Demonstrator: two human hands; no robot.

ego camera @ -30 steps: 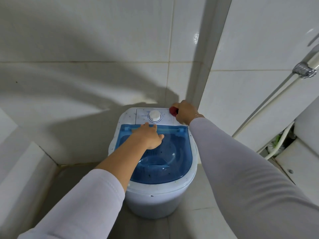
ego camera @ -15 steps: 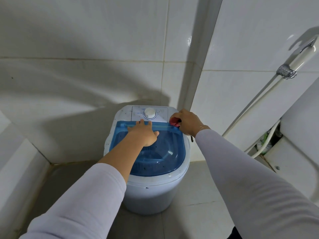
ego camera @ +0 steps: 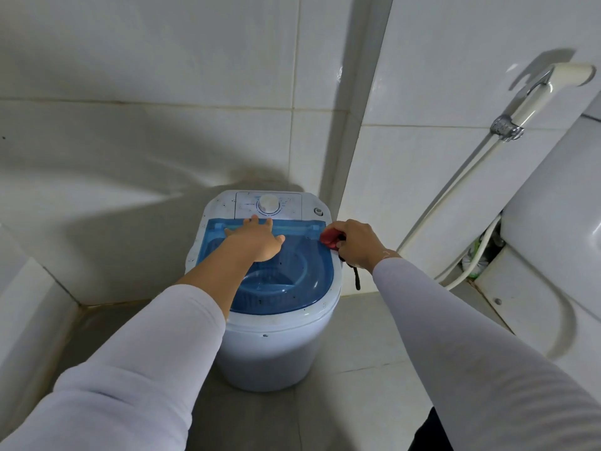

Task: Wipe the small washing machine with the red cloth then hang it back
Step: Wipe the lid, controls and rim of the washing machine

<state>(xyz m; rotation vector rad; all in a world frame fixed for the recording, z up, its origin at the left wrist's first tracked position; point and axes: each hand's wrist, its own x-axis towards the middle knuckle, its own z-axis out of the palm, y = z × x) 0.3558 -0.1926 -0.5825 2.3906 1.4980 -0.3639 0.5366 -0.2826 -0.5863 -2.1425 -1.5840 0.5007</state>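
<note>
The small white washing machine [ego camera: 276, 346] stands on the floor in a tiled corner, with a see-through blue lid [ego camera: 292, 288] and a white dial [ego camera: 269, 203] on its back panel. My left hand [ego camera: 257, 239] lies flat, fingers spread, on the far part of the lid. My right hand [ego camera: 359, 244] grips the bunched red cloth [ego camera: 329, 239] and presses it on the lid's right rear edge. A dark loop hangs below that hand, beside the machine.
A white toilet tank and base [ego camera: 553, 255] stand at the right. A bidet sprayer [ego camera: 533, 102] hangs on the right wall, its hose [ego camera: 455, 203] running down behind the toilet. A low tiled ledge [ego camera: 29, 307] borders the left. Grey floor tiles surround the machine.
My right hand has drawn the red cloth from the machine's back right corner toward me, onto the lid's right edge. The left hand has stayed on the lid. The camera view shifted.
</note>
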